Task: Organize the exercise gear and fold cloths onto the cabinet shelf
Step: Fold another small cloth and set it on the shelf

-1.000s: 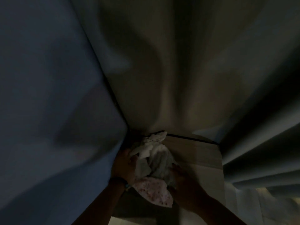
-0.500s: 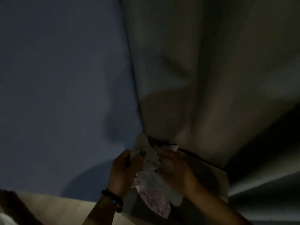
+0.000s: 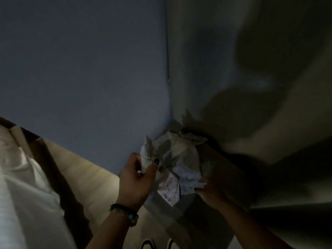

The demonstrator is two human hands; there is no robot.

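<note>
Your left hand (image 3: 135, 178) pinches the crumpled cloth (image 3: 177, 159) at its left corner; your right hand (image 3: 209, 190) grips its near right edge; the cloth bunches between both, atop the cabinet (image 3: 224, 169) corner.

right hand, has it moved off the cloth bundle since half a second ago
Yes. Against the wall corner, the right hand has dropped from the top of the cloth bundle to its lower right edge, pinching it.

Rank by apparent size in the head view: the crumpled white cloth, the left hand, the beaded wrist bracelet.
1. Crumpled white cloth.
2. Left hand, nearly as large; it may be nearer the camera, so this is unsure.
3. Beaded wrist bracelet, clearly smallest.
</note>
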